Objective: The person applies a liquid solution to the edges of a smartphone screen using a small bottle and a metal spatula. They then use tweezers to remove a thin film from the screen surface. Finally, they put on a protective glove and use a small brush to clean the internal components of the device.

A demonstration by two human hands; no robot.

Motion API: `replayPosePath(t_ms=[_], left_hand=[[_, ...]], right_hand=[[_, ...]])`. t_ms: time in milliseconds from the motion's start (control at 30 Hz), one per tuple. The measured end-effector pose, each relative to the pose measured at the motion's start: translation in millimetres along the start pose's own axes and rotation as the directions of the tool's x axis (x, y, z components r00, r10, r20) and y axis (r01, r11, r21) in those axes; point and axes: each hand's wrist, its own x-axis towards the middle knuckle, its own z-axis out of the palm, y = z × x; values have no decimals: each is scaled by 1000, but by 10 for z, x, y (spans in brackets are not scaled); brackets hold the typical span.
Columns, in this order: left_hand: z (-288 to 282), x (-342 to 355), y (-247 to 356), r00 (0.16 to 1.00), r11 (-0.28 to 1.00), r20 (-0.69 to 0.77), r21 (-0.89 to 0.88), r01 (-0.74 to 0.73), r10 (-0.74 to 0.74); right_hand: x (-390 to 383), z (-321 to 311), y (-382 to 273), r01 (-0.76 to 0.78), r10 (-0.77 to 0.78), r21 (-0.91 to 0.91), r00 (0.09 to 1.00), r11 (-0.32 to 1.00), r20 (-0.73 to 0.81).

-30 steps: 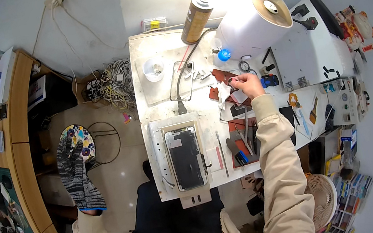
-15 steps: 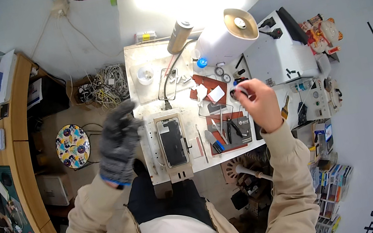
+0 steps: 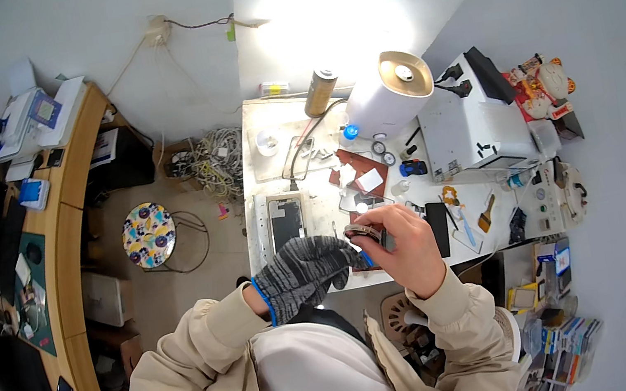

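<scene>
My right hand [image 3: 410, 249], bare, pinches a small dark round reel [image 3: 361, 231] between thumb and fingers, above the bench's front edge. Just left of it is my left hand [image 3: 306, 274] in a grey knitted glove with blue trim. The gloved fingers are closed together, their tips close beside the reel; what they may pinch is too small to see. Behind the glove a phone with a dark inner face [image 3: 285, 221] lies in a metal holder [image 3: 295, 201], its near part hidden. My hands also cover part of a reddish-brown mat and the tools on it.
On the bench [image 3: 250, 173] stand a spray can [image 3: 321, 93], a white cylindrical appliance [image 3: 388, 98] and a white box-shaped machine [image 3: 468, 122]. Two small round reels [image 3: 382, 151] lie before the appliance. A brush [image 3: 488, 213] lies at right. A patterned stool [image 3: 149, 235] is to the left.
My hands have come together low in front of my body. The right hand has carried the reel left and nearer; the gloved left hand has moved right to it. The view has shifted too.
</scene>
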Motion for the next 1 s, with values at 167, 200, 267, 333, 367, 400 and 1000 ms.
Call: replayPosePath(t_ms=[167,200,267,333,367,400,1000], left_hand=[[40,-80,-163,990,991,-140,-130,-34,16],[87,-76,-256,985,975,-162,-201,-95,63],[159,-104,-419,974,936,-206,-313,-162,100],[113,-168,-519,970,901,-211,-388,-196,120],[69,-183,-572,969,875,-195,-428,-224,153],[106,-161,-628,942,882,-308,-395,-256,135],[-956,-621,-773,941,467,-112,883,-54,320]], right_hand=[[-206,13,219,41,-61,231,995,972,83],[-269,55,269,-52,7,339,991,939,132],[-409,170,357,-245,127,518,959,820,253],[-497,293,453,-219,92,539,963,813,253],[-540,382,512,-201,84,544,969,815,231],[-579,460,535,-182,77,549,975,816,208],[-688,1672,-440,-357,464,583,885,730,-40]])
